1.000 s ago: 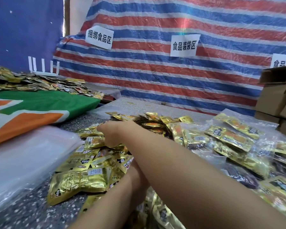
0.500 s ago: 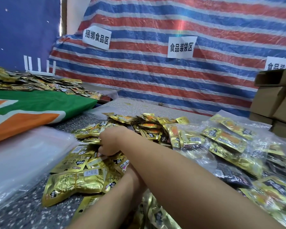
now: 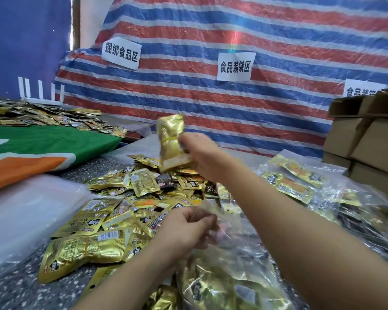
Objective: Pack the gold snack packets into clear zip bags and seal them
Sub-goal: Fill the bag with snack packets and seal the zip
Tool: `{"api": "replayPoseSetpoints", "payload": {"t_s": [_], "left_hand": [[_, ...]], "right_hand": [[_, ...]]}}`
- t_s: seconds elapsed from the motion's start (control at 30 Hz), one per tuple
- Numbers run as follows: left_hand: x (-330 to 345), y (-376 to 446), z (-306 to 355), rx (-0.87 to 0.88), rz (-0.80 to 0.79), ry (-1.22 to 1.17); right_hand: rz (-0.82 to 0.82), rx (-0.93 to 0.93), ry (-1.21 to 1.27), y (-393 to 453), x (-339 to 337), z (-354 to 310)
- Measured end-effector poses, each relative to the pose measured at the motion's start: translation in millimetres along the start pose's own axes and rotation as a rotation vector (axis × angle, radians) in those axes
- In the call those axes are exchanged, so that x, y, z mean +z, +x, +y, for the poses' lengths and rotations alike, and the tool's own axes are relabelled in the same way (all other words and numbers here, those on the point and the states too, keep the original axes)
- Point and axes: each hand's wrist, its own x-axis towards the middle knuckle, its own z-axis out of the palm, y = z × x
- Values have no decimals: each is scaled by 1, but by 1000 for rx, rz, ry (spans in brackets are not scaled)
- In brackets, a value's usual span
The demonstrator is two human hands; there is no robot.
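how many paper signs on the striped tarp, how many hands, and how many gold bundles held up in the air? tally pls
paper signs on the striped tarp: 3 (left, middle, right, partly hidden)
hands: 2 (left hand, right hand)
gold bundle held in the air: 1
total: 6

Banded bundle of gold packets (image 3: 170, 142) held upright above the loose gold packets (image 3: 130, 202) heaped on the counter. Clear zip bag (image 3: 229, 260), partly filled, mouth held open.

Gold packets (image 3: 126, 211); red-blue-white striped tarp (image 3: 278, 41).
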Motion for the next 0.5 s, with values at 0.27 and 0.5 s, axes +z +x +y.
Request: {"api": "replayPoseSetpoints", "payload": {"t_s": [0.27, 0.5], "left_hand": [[-3, -2, 6, 129, -25, -42], [-4, -4, 6, 195, -30, -48]], "right_hand": [[247, -16, 595, -99, -87, -6], [246, -16, 513, -137, -110, 5]]}}
